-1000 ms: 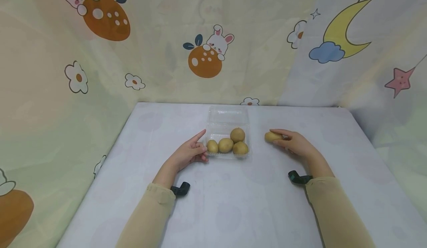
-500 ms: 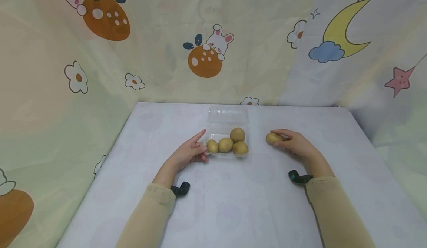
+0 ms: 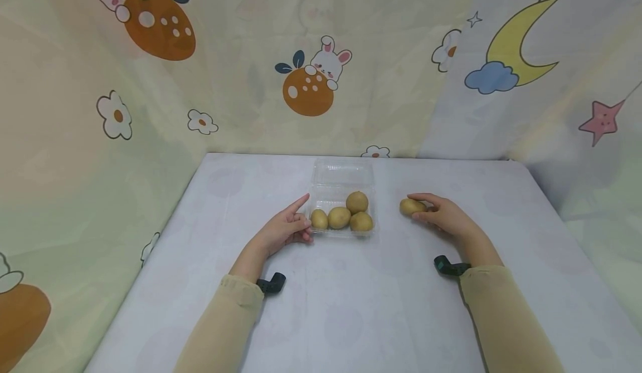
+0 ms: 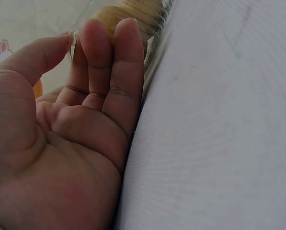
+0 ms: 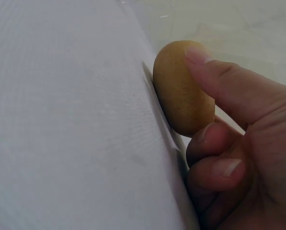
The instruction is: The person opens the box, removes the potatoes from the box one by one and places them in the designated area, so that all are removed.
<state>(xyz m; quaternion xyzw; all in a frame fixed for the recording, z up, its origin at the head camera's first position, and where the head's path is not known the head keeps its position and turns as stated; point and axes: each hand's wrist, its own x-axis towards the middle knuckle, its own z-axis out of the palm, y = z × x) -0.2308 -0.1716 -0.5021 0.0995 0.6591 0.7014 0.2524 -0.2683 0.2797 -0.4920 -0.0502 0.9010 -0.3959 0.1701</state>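
My right hand (image 3: 441, 214) holds a smooth tan potato (image 3: 412, 207) low at the table, right of the clear plastic box (image 3: 328, 194). Up close in the right wrist view, the thumb lies on one side of the potato (image 5: 181, 96), with two other fingers curled below it. Inside the box sit several potatoes, among them a small one (image 3: 319, 219) in the front left corner. Beside that corner is my left hand (image 3: 278, 232), its index finger stretched along the box's left side and its thumb at the rim. The left wrist view shows its fingertips against the box (image 4: 152, 60).
The box's see-through lid (image 3: 343, 172) lies folded back toward the far edge. A white cloth covers the table (image 3: 346, 300). Behind and at the sides hangs a printed curtain (image 3: 241, 83) with rabbits, flowers and a moon. A dark wrist camera (image 3: 448, 266) sits on the right wrist.
The potato in my right hand has shifted slightly right and nearer, then stayed put. My left hand and the box have not visibly moved.
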